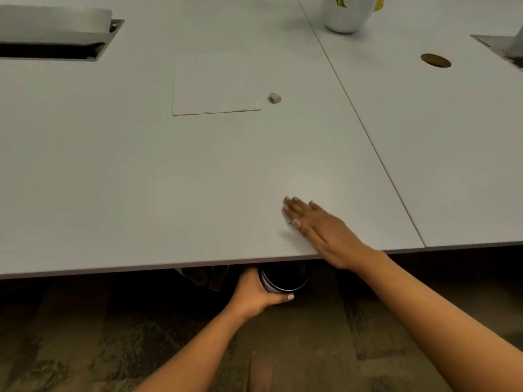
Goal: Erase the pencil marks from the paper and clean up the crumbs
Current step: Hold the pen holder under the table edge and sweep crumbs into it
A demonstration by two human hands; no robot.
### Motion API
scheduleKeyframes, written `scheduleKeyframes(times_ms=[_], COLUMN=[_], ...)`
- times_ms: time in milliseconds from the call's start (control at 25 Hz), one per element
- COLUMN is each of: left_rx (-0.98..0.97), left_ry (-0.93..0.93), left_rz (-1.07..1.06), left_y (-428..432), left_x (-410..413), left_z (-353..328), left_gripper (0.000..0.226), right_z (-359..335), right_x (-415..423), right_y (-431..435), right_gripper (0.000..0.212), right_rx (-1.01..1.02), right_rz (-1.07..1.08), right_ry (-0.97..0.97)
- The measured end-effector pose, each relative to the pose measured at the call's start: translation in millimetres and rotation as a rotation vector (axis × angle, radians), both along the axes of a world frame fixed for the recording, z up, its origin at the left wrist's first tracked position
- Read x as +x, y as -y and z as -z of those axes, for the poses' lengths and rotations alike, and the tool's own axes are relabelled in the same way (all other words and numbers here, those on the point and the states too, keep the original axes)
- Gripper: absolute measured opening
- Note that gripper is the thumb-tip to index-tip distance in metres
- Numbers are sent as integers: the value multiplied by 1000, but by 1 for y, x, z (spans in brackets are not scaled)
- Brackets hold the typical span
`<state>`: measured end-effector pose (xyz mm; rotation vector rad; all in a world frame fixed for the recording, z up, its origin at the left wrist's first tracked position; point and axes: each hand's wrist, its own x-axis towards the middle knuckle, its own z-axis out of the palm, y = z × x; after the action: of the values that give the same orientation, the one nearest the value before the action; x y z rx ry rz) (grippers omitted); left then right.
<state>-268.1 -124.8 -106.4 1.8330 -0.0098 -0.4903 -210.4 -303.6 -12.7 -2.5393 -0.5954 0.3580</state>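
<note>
A white sheet of paper (215,83) lies flat on the white table (113,179), towards the back; I see no pencil marks on it from here. A small grey eraser (274,98) sits just right of the paper. My right hand (319,230) lies flat on the table near the front edge, fingers together, palm down, with a tiny dark crumb (289,223) by the thumb. My left hand (257,295) is below the table edge and grips a dark round container (284,278), held open side up just under the edge.
A white cup with a green print (346,12) stands at the back right. A cable hatch (53,38) is open at the back left; a round cable hole (435,60) and another hatch are on the right. A seam (365,131) splits the tabletops. Carpet floor below.
</note>
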Motion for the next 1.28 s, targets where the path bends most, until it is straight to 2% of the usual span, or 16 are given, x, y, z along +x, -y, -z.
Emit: scheduleKeyframes(times_ms=[120,200,280,400,560,680,920,1000,1160,1280], left_rx=[-52,-62,-54,-49,-43,-56,-81,-87,-75,-86], left_ry=[-17,-11,0,-13,-18,-10,5,13,11,4], left_rz=[-14,-9,9,17,12,0,5,5,2,7], left_y=[5,6,7,8,9,8,6,6,5,5], left_x=[6,6,6,7,8,8,8,8,8,8], left_z=[2,-1,-4,-10,-17,-21,-23,-23,-22,-21], left_gripper=[77,76,73,74,78,73,70,70,71,69], right_z=[-4,-6,-10,-14,-17,-19,-32,-38,-28,-19], right_x=[-31,-45,-50,-33,8,16,-3,2,21,9], right_y=[1,2,4,-1,-19,-28,-20,-21,-21,-25], right_gripper=[63,63,60,56,55,55,54,54,52,51], right_rx=[5,85,308,669,944,856,596,643,958,881], right_rz=[-104,-108,2,301,501,440,202,232,512,430], right_ry=[-39,-107,-209,-289,-354,-390,-595,-620,-530,-563])
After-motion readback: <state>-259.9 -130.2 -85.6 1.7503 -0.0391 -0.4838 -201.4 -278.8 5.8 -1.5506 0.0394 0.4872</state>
